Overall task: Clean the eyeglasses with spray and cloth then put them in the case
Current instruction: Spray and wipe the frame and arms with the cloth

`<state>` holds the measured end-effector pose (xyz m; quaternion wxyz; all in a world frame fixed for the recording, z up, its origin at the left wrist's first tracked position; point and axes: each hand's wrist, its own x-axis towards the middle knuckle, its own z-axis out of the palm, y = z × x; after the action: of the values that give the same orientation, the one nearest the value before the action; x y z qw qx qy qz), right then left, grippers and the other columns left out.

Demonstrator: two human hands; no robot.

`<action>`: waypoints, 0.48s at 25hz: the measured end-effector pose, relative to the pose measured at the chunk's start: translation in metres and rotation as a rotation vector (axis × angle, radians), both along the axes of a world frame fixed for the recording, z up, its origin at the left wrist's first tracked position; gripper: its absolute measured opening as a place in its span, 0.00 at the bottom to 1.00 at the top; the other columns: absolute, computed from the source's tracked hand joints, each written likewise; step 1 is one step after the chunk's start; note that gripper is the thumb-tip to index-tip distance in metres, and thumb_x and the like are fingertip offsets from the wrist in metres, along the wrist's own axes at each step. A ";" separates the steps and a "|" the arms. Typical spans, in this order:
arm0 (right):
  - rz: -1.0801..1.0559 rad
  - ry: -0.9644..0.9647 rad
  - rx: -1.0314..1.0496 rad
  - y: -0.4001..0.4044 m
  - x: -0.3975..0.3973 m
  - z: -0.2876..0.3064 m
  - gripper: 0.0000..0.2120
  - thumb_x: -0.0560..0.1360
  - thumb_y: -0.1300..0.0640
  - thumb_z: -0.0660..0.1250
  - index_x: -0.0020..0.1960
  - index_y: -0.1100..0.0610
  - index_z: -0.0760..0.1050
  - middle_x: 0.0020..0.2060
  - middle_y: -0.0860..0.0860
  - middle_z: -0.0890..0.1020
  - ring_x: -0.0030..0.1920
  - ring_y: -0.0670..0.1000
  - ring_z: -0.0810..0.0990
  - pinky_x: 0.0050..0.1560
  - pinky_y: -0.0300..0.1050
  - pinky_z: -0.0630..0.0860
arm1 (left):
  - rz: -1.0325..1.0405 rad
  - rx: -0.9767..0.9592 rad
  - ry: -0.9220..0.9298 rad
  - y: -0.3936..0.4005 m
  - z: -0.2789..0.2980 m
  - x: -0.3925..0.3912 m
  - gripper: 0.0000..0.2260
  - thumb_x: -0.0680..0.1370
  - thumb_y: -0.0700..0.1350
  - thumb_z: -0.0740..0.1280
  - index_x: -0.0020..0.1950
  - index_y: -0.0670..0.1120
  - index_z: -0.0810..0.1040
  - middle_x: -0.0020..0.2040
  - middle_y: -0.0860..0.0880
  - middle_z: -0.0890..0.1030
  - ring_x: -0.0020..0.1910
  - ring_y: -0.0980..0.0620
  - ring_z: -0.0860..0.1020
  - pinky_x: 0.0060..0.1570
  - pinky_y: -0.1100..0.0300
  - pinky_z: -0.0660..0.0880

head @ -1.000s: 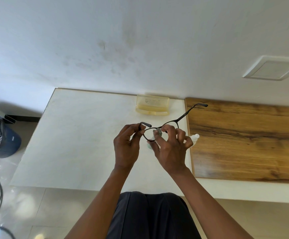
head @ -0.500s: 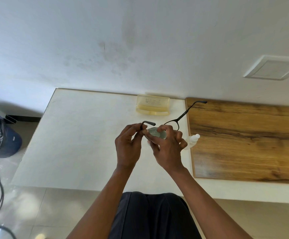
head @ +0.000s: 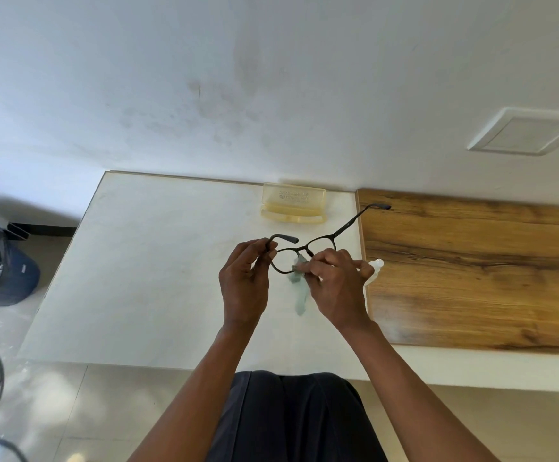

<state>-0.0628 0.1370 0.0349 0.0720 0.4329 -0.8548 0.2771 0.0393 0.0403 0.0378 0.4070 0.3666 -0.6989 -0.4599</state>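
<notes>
The eyeglasses (head: 299, 253) are held up in mid-frame, above the white worktop (head: 158, 261), with both temples unfolded — one points toward the upper right, over the wooden board (head: 471, 268). The left hand (head: 244, 281) pinches the frame at its left hinge corner, thumb and fingers curled around the rim. The right hand (head: 336, 285) pinches a pale blue-green cleaning cloth (head: 299, 281) against the frame near the bridge, at the inner edge of a lens; the loose tail of the cloth hangs down between the two wrists.

Judging from this, the task is in its wiping stage. The small white spray bottle (head: 374, 270) lies just right of the right hand at the seam between worktop and board, untouched by either hand, which suggests the spraying is done, though no wetness can be made out on the lenses. How much of each lens is already wiped cannot be told from this view.

What is left: finishing the wipe on both lenses, setting the cloth down, folding the two temples in, and carrying the glasses to the case. The translucent yellow eyeglass case (head: 293, 203) stands open at the far edge of the worktop near the wall, above the hands in the frame and well apart from them — its lid is raised and ready to receive the glasses.
</notes>
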 end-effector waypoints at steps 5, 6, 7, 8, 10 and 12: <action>-0.128 -0.451 -0.085 0.009 -0.018 0.014 0.09 0.69 0.63 0.71 0.46 0.52 0.83 0.43 0.51 0.82 0.39 0.45 0.78 0.47 0.43 0.72 | 0.001 0.018 0.013 -0.003 0.002 0.001 0.06 0.74 0.35 0.68 0.49 0.38 0.82 0.47 0.44 0.82 0.48 0.59 0.79 0.48 0.72 0.72; -0.134 -0.466 -0.140 0.010 -0.021 0.017 0.09 0.69 0.65 0.71 0.47 0.55 0.83 0.42 0.54 0.83 0.37 0.42 0.77 0.44 0.34 0.74 | 0.000 0.016 0.013 -0.003 0.002 0.001 0.06 0.74 0.35 0.68 0.49 0.38 0.82 0.47 0.44 0.82 0.48 0.59 0.79 0.48 0.72 0.72; -0.142 -0.462 -0.185 0.011 -0.024 0.019 0.09 0.69 0.66 0.71 0.47 0.57 0.83 0.42 0.55 0.83 0.35 0.40 0.75 0.40 0.28 0.73 | -0.002 0.015 0.013 -0.003 0.003 0.001 0.06 0.74 0.35 0.68 0.49 0.38 0.82 0.47 0.44 0.82 0.48 0.59 0.79 0.48 0.72 0.72; -0.146 -0.448 -0.217 0.012 -0.026 0.021 0.08 0.69 0.66 0.71 0.46 0.58 0.83 0.41 0.56 0.83 0.34 0.39 0.75 0.37 0.26 0.72 | -0.004 0.017 0.014 -0.002 0.003 0.001 0.06 0.74 0.35 0.68 0.49 0.37 0.82 0.47 0.44 0.82 0.48 0.59 0.79 0.48 0.72 0.72; -0.150 -0.418 -0.255 0.010 -0.028 0.024 0.06 0.69 0.65 0.72 0.45 0.60 0.82 0.40 0.55 0.83 0.34 0.39 0.75 0.36 0.26 0.71 | -0.006 0.019 0.017 -0.001 0.004 0.002 0.06 0.74 0.35 0.68 0.49 0.37 0.82 0.47 0.44 0.82 0.47 0.61 0.78 0.48 0.73 0.71; -0.153 -0.399 -0.266 0.007 -0.030 0.025 0.05 0.69 0.65 0.71 0.45 0.60 0.82 0.40 0.55 0.83 0.34 0.39 0.74 0.36 0.25 0.70 | -0.015 0.008 0.017 -0.002 0.004 0.002 0.06 0.73 0.35 0.68 0.48 0.37 0.82 0.47 0.43 0.82 0.47 0.59 0.78 0.47 0.73 0.71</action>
<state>-0.0925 0.1444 0.0597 -0.0211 0.2902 -0.8384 0.4608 0.0418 0.0386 0.0421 0.4079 0.3591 -0.6962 -0.4690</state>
